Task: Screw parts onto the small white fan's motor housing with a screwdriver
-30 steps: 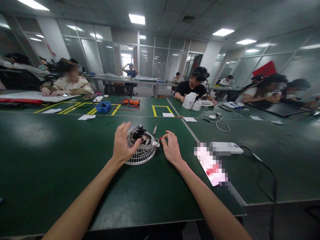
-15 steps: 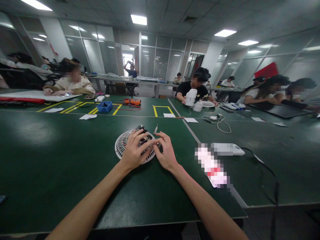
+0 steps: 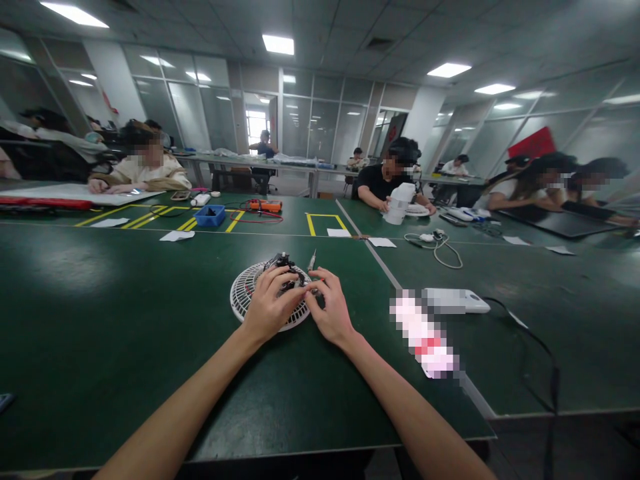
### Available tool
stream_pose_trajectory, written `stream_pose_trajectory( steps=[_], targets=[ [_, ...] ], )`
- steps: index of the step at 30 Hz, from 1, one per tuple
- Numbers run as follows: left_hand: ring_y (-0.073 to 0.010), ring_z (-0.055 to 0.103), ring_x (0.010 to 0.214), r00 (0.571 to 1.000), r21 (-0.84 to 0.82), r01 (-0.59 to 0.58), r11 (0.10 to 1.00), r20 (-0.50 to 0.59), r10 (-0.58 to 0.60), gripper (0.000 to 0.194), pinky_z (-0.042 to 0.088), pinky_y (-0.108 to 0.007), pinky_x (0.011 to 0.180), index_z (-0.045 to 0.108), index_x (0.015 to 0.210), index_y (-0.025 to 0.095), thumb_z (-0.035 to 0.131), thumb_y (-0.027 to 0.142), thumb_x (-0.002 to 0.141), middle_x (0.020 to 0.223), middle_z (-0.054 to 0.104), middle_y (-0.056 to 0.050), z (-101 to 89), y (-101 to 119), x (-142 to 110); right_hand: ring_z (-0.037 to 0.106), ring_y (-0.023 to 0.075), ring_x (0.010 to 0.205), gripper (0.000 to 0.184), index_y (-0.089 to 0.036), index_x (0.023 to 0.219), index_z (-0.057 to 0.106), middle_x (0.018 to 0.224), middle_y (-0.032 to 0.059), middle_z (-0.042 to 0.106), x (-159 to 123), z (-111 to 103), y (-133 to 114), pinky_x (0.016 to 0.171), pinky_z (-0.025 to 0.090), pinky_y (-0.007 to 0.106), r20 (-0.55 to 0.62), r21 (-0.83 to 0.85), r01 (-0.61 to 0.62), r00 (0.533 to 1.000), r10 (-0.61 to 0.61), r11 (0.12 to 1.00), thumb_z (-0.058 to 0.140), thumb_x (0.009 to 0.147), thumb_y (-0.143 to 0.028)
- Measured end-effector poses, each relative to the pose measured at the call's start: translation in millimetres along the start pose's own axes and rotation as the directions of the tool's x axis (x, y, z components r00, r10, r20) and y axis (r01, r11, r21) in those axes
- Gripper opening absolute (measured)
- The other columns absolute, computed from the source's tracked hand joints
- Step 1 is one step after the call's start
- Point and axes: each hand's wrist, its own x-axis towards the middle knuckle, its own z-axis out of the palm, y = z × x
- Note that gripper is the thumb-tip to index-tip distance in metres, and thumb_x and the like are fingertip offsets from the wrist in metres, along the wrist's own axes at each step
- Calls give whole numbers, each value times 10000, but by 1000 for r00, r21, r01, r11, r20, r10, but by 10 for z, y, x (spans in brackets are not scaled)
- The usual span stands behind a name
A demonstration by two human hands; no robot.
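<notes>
Both hands worked close together at a round white fan grille with black parts on it.
Fan grille (image 3: pixel 243 297) lay flat under the left hand (image 3: pixel 270 300), black mechanism (image 3: pixel 283 260) showing just beyond its fingers; right hand (image 3: pixel 330 307) stood at the grille's right edge, thumb and fingers curled, its tips meeting or nearly meeting the left's; couldn't tell whether either gripped a small part. Slim pointed tool (image 3: pixel 313 259) lay just beyond the right fingertips. Green table (image 3: pixel 125 347) ran under everything; blue bin (image 3: pixel 210 221) and orange device (image 3: pixel 266 206) sat beyond the left hand, white device (image 3: pixel 475 303) well right of the right hand.
</notes>
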Motion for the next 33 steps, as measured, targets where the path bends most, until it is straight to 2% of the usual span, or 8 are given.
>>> stream_pose_trajectory(
  steps=[8, 14, 19, 24, 29, 31, 33],
  targets=[
    [-282, 625, 1228, 1000, -11, 19, 1000, 3, -19, 243, 531, -527, 1055, 703, 1136, 253, 699, 173, 907, 1160, 716, -84, 19, -19, -19, 517, 281, 1348, 142, -247, 1004, 716, 1279, 108, 665, -5, 9, 17, 1156, 403, 521, -11, 3, 15, 1000, -15, 1000, 584, 962, -281],
    [-279, 629, 1206, 1000, -22, 30, 999, 1, -29, 227, 522, -513, 1056, 660, 1128, 216, 669, 136, 915, 1134, 723, -91, 6, -15, -6, 510, 280, 1347, 164, -242, 1048, 713, 1290, 112, 657, -7, 6, 8, 1162, 396, 504, -3, -4, 36, 999, -36, 999, 582, 965, -297],
    [-268, 630, 1210, 992, -114, 125, 986, 2, -126, 135, 480, -518, 1096, 596, 1064, 202, 581, 143, 944, 1084, 727, -79, -58, -20, 1, 495, 266, 1355, 274, -216, 1206, 659, 1346, 125, 626, 27, -63, 17, 1183, 365, 476, -4, -58, 5, 1000, -5, 998, 535, 998, -345],
    [-236, 661, 1078, 981, -150, 178, 972, -46, -187, 79, 485, -488, 1061, 569, 974, 212, 510, 161, 968, 938, 711, -43, -81, -50, -2, 511, 276, 1318, 377, -190, 1265, 626, 1344, 145, 615, 87, -169, 147, 1150, 385, 480, -52, -154, -167, 986, 161, 974, 403, 1042, -398],
    [-218, 674, 991, 974, -137, 221, 966, -23, -226, 89, 491, -459, 1039, 601, 934, 216, 526, 206, 980, 878, 711, -28, -59, -62, -4, 555, 315, 1225, 426, -177, 1274, 627, 1326, 166, 629, 122, -250, 252, 1056, 436, 503, -38, -331, -365, 926, 375, 870, 349, 1054, -413],
    [-220, 677, 988, 969, -130, 240, 962, -19, -245, 89, 493, -457, 1034, 622, 952, 217, 538, 219, 980, 900, 723, -33, -53, -63, -3, 556, 341, 1217, 426, -167, 1318, 613, 1339, 193, 620, 114, -269, 243, 1024, 440, 517, 1, -451, -385, 902, 432, 805, 390, 1047, -408],
    [-222, 678, 993, 968, -123, 246, 961, -26, -251, 87, 494, -452, 1031, 638, 990, 217, 552, 217, 978, 934, 735, -38, -51, -65, -2, 550, 369, 1226, 419, -151, 1354, 597, 1334, 226, 613, 94, -276, 214, 1006, 434, 529, 52, -579, -355, 882, 468, 734, 481, 1017, -371]
  ],
)
